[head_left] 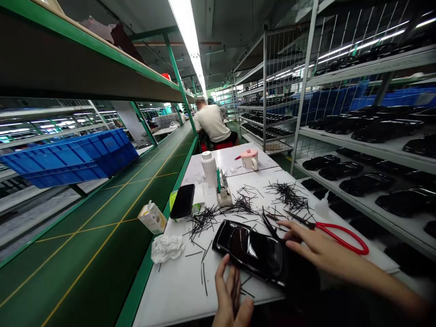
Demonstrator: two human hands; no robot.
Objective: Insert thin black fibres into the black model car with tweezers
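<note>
A glossy black model car body (252, 250) lies at the near edge of the white work table (170, 290). Beside its near side is my left hand (230, 295), fingers stretched out, one fingertip at the car's edge. My right hand (308, 243) reaches over the car's other end with fingers apart. Next to those fingertips is a dark, pointed, forked tool (269, 223); whether I touch it cannot be told. Red-handled scissors (340, 236) lie beyond my right wrist. Thin black strips (289, 195) are scattered in heaps around the car.
On the table are a phone (183, 201), white bottle (209, 169), lidded mug (250, 159), crumpled tissue (166, 248) and small carton (152, 218). A green conveyor (136, 213) runs along the left. Racks of black car bodies (368, 184) stand right. A person (213, 122) sits ahead.
</note>
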